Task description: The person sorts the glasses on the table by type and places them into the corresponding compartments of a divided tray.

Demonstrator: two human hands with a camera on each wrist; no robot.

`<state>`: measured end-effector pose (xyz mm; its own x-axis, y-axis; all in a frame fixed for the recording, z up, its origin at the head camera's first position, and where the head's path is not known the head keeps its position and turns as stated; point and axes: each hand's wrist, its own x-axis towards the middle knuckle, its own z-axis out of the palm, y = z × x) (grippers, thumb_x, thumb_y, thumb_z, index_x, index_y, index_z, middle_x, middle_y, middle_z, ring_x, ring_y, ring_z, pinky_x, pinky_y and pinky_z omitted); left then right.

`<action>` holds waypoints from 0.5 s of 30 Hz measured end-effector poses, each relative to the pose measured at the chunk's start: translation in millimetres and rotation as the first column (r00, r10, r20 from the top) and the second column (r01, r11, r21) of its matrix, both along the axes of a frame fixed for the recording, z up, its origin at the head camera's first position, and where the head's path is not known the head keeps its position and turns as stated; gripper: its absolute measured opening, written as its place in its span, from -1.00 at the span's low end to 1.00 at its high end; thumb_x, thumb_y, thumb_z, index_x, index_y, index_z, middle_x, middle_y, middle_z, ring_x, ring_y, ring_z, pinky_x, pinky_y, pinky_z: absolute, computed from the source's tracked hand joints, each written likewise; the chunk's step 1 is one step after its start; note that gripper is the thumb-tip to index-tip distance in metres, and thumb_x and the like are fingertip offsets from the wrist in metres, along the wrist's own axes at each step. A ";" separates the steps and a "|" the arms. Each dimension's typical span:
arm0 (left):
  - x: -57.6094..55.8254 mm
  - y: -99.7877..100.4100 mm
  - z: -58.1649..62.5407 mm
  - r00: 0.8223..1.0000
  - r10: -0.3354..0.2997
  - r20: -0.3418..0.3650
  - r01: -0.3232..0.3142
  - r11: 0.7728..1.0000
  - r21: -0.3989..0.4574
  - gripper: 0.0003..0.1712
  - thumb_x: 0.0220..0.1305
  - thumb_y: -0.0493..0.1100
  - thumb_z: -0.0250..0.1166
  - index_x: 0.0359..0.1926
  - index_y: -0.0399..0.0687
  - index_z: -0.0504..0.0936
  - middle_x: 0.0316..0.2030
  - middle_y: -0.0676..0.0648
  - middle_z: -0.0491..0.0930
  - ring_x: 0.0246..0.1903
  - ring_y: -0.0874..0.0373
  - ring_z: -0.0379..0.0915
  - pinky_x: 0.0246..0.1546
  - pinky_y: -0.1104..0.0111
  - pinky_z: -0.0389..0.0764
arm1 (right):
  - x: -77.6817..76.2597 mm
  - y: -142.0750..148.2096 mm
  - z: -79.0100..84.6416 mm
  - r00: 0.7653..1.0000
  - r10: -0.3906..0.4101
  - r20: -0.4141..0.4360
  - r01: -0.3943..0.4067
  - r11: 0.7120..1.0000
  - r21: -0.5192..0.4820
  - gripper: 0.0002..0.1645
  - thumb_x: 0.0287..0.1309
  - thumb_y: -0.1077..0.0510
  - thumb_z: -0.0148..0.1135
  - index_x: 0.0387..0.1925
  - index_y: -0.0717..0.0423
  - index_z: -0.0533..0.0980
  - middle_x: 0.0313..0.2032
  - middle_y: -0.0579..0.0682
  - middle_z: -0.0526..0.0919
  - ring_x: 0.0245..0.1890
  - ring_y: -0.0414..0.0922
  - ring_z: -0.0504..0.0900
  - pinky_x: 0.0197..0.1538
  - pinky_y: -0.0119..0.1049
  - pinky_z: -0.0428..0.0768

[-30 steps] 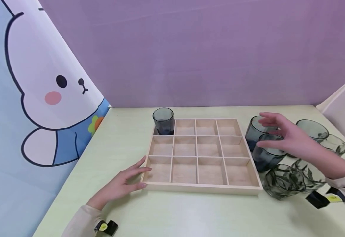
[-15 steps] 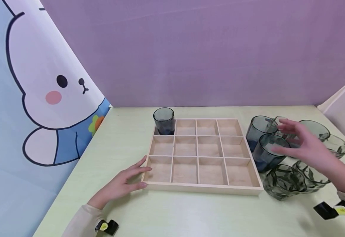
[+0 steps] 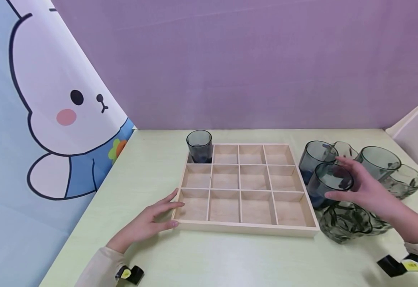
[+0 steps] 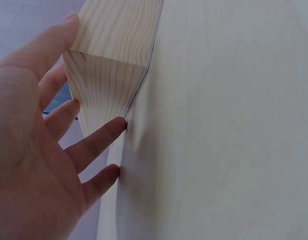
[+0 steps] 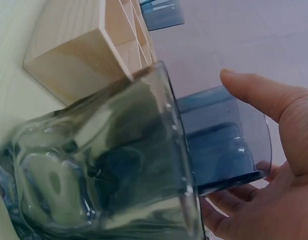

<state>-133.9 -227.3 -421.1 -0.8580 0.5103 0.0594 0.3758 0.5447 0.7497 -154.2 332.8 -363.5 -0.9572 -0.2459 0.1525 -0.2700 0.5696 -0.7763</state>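
Observation:
My left hand (image 3: 148,221) rests at the near left corner of a wooden compartment tray (image 3: 244,229), its fingers spread; the left wrist view shows fingertips touching the tray's corner (image 4: 106,75). My right hand (image 3: 370,191) is around the nearer smooth dark tumbler (image 3: 321,189), thumb on the near side and fingers behind it. In the right wrist view that tumbler (image 5: 218,145) lies between the thumb and the curled fingers, partly hidden by a wavy glass (image 5: 104,160). Another smooth tumbler (image 3: 199,147) stands upright in the tray's far left compartment.
Right of the tray stand a second smooth tumbler (image 3: 311,159), a wider one (image 3: 379,161) and several wavy glasses, one of them (image 3: 345,223) close to the tray's near right corner. A purple backdrop (image 3: 244,63) rises behind the table (image 3: 230,259).
My right hand first drew back to the right from above the tumblers, then came down around the nearer smooth tumbler. The left hand and the tray have stayed in place.

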 end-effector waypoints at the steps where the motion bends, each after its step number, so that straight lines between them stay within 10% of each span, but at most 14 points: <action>1: -0.1 0.0 -0.3 1.000 0.000 0.000 0.000 1.000 0.000 -0.40 0.28 0.02 0.39 0.32 0.07 0.53 0.53 -0.04 0.03 0.47 -0.16 -0.04 0.34 -0.20 0.13 | 0.2 -1.2 -0.4 1.000 0.001 0.000 -0.001 1.000 0.001 0.20 0.04 0.40 0.45 0.50 0.37 -0.16 0.26 0.39 0.31 0.02 -0.64 0.26 -0.20 -0.67 0.44; 15: -0.4 0.1 -0.9 1.000 0.003 0.005 -0.003 1.000 -0.012 -0.40 0.29 0.04 0.37 0.32 0.09 0.52 0.53 -0.05 0.01 0.47 -0.19 -0.06 0.34 -0.23 0.10 | -0.7 -1.8 2.8 0.999 -0.027 -0.036 0.029 0.998 0.062 0.15 -0.01 0.29 0.54 0.45 0.38 0.00 0.14 0.42 0.45 -0.08 -0.64 0.39 -0.22 -0.66 0.45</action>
<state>-134.3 -227.2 -422.0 -0.8596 0.5086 0.0494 0.3709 0.5544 0.7450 -154.9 331.0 -360.7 -0.9582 -0.2292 0.1712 -0.2797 0.6245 -0.7292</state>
